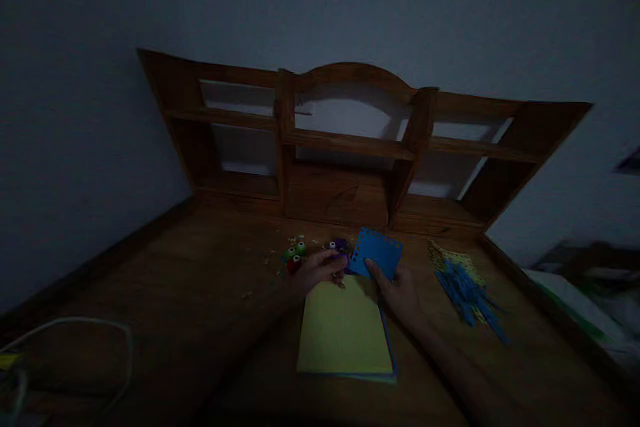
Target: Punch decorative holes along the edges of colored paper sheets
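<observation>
In the head view, my right hand (400, 290) grips a small blue sheet of paper (377, 252), thumb on top. A row of punched holes runs along the sheet's upper and left edges. My left hand (314, 272) is closed around a small purple paper punch (345, 260) at the sheet's left edge. Below both hands lies a stack of yellow paper (345, 330) with blue sheets showing under it. Left of and behind my left hand sit a green punch (301, 249), a red punch (293, 265) and another purple punch (341, 244). The picture is dark and details are faint.
Small paper bits (267, 260) are scattered around the punches. A heap of blue paper strips (465, 290) lies on yellow strips (473, 267) at the right. A wooden shelf unit (340, 140) stands at the back. A white cable (95, 320) curls at the lower left.
</observation>
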`<act>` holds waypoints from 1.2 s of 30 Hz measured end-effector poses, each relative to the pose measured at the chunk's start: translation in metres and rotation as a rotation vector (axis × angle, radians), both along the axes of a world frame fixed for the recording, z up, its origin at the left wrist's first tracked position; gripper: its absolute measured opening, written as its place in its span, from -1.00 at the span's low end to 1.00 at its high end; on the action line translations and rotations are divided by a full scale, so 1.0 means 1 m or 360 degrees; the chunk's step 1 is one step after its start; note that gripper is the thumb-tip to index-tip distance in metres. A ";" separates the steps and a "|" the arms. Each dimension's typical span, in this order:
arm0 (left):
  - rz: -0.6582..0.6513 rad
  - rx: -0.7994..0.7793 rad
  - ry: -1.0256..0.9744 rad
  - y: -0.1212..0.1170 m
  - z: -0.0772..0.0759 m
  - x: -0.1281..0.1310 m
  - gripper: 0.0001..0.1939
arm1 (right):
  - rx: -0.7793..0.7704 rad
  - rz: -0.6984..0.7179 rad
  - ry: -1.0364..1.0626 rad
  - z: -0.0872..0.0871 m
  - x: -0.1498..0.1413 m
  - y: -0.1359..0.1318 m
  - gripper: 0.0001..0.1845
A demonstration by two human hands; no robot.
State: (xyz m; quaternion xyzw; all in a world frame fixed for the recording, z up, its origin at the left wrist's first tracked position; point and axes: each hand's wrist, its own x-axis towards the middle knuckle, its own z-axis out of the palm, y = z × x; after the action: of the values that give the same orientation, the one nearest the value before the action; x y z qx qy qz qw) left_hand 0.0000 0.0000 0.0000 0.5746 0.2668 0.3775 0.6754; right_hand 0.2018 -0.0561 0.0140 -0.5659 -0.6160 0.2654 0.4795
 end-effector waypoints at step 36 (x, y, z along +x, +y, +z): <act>-0.0072 0.0056 0.0278 -0.012 0.007 0.002 -0.58 | 0.0146 0.0097 -0.0101 0.001 -0.005 0.000 -0.64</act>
State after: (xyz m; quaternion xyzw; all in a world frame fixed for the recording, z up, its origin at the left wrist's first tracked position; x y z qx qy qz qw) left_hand 0.0020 -0.0117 0.0073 0.6230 0.3050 0.3151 0.6477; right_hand 0.1964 -0.0558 0.0152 -0.5325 -0.6593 0.2333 0.4768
